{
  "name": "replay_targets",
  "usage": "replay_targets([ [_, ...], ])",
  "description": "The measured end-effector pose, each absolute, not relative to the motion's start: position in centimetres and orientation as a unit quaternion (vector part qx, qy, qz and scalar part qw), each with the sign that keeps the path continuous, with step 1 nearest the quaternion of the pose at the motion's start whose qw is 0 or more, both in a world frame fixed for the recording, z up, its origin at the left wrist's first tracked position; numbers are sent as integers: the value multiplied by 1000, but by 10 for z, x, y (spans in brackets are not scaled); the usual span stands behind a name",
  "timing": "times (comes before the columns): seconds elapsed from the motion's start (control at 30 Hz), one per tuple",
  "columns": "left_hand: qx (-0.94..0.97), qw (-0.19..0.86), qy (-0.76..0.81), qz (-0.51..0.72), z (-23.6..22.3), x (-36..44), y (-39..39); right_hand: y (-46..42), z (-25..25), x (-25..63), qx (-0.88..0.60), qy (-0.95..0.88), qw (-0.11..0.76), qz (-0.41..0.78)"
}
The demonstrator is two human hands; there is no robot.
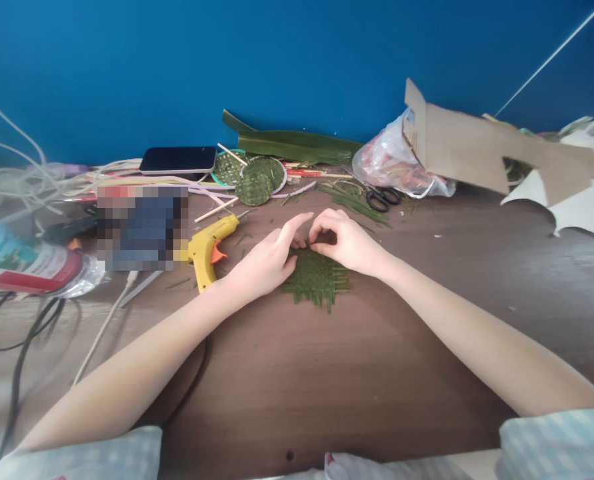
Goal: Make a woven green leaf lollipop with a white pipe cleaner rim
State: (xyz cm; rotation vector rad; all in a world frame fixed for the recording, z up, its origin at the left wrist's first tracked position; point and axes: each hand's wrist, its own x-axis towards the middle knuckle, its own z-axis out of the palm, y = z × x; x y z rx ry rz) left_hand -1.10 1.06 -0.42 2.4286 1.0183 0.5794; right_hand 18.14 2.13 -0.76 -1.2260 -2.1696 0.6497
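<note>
A small mat woven from green leaf strips [318,280] lies on the brown table [297,373] in front of me. My left hand [267,260] rests on the mat's left edge, forefinger stretched toward its far side, the other fingers pressing down. My right hand [344,239] sits at the mat's far edge with fingers curled, pinching a strip end there. The two hands nearly touch at the fingertips. The mat's far edge is partly hidden under them.
A yellow glue gun [207,248] lies left of the mat. Behind are woven green discs [257,179], long leaves [297,143], a phone [179,160], black scissors [383,197], a plastic bag [394,163], cardboard [477,150], cables and a bottle [21,263] at the left.
</note>
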Motion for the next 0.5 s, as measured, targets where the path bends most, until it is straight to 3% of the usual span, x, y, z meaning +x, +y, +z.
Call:
replay_targets([
  [0.2,881,219,363,212,-3,-11,11,22,-10,184,-447,-803,299,258],
  [0.5,885,215,357,210,-4,-11,11,20,0,186,-498,-794,255,239],
])
